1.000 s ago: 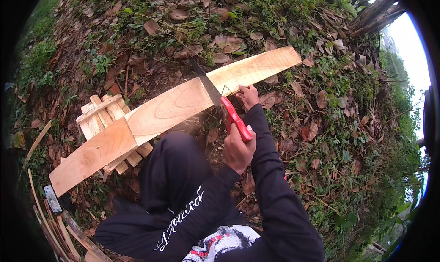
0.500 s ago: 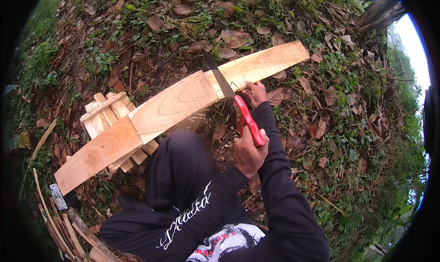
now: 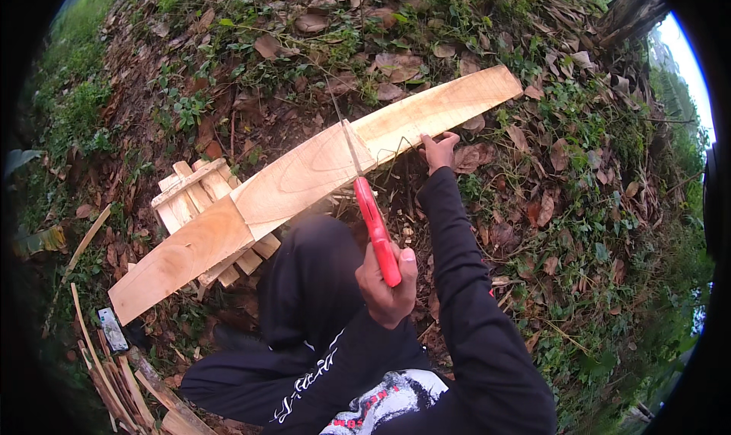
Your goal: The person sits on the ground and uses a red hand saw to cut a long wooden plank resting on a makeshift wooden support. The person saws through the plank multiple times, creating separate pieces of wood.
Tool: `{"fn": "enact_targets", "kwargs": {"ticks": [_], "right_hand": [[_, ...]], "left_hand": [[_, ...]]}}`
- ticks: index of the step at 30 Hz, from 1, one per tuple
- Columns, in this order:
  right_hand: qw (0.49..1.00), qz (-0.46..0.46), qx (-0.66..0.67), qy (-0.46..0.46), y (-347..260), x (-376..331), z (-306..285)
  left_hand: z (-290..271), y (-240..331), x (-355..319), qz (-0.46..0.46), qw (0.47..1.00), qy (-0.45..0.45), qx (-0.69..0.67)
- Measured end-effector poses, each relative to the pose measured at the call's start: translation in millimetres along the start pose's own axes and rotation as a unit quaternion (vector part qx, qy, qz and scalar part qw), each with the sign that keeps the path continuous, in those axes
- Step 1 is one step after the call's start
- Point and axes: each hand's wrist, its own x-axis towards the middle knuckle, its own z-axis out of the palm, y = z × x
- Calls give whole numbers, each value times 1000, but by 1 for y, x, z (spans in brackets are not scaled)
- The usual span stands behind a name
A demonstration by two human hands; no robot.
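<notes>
A long pale wooden board lies slantwise before me, with a wider section in its middle and a narrower end at the left. My left hand is closed around the red handle of a handsaw. The thin blade lies across the board near the right end of the wider section, its tip beyond the far edge. Farther right, my right hand grips the board's near edge, fingertips at its upper face; the underside fingers are hidden. My bent knee is close to the board's near side.
Several short wooden pieces are stacked beneath the board's left part. A phone-like flat object lies at the lower left, beside long wood strips. Dry leaves and low plants cover the ground; a tree trunk stands at the far right.
The saw and my left hand have moved left and nearer to me, and the blade is now more upright in view. The right hand has stayed at the board's edge.
</notes>
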Motion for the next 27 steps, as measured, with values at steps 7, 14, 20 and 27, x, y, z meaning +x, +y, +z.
{"fn": "enact_targets", "kwargs": {"ticks": [7, 14, 20, 27], "right_hand": [[892, -390, -228, 0, -15, -122, 41], [921, -305, -238, -35, -3, -126, 61], [864, -367, -244, -243, -10, -151, 64], [976, -172, -111, 78, -9, -64, 35]], "left_hand": [[-73, 32, -18, 27, 983, 40, -177], [-111, 36, -23, 11, 987, 90, -132], [-99, 32, -20, 22, 986, 111, -127], [-50, 35, 7, -60, 990, 49, -115]]}}
